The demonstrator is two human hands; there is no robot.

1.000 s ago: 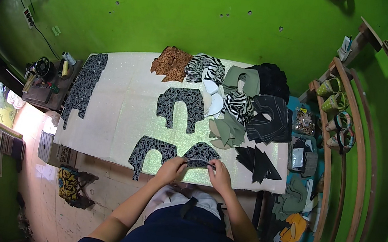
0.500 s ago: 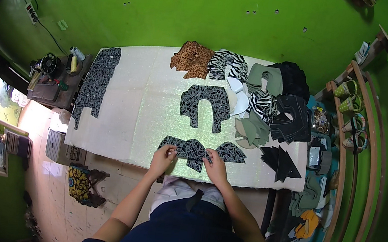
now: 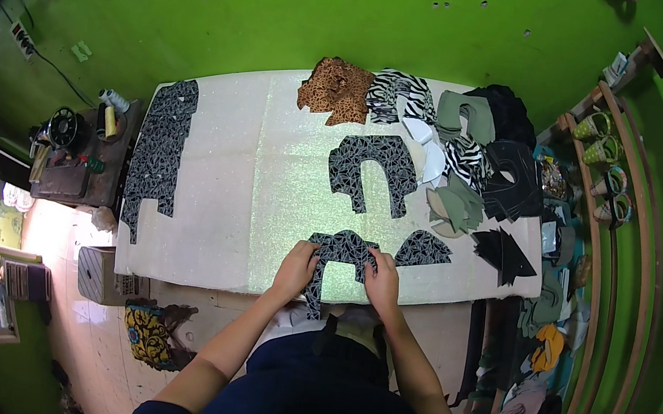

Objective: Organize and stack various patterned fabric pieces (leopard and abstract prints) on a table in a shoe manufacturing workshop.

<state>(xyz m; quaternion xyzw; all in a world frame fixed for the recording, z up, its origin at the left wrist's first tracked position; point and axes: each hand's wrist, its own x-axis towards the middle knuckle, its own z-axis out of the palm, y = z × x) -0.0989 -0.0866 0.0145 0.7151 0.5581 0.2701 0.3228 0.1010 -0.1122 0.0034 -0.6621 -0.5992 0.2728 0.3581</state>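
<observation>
Between my two hands, at the near edge of the white table [image 3: 216, 192], is a cut piece of black-and-grey patterned material [image 3: 344, 248]. It has a U shape with its gap facing me, and one long leg reaches past the table edge. My left hand [image 3: 297, 271] pinches its left side, and my right hand [image 3: 381, 281] is closed on the right side. A small rounded piece of the same pattern [image 3: 424, 250] lies just right of my right hand. Farther away lies a larger U-shaped patterned piece [image 3: 352, 160], flat on the table.
A long patterned sheet [image 3: 161, 147] lies along the table's left end. Leopard-print [image 3: 337, 90], zebra-print [image 3: 400, 99], olive [image 3: 466, 118] and black cut pieces [image 3: 512, 181] crowd the right side. A sewing-supply stand [image 3: 79, 161] is at left, a wooden rack [image 3: 591, 191] at right.
The held piece has turned and opened out, so its legs now point toward me with a gap between. My hands have moved slightly right with it. The whole view has shifted a little.
</observation>
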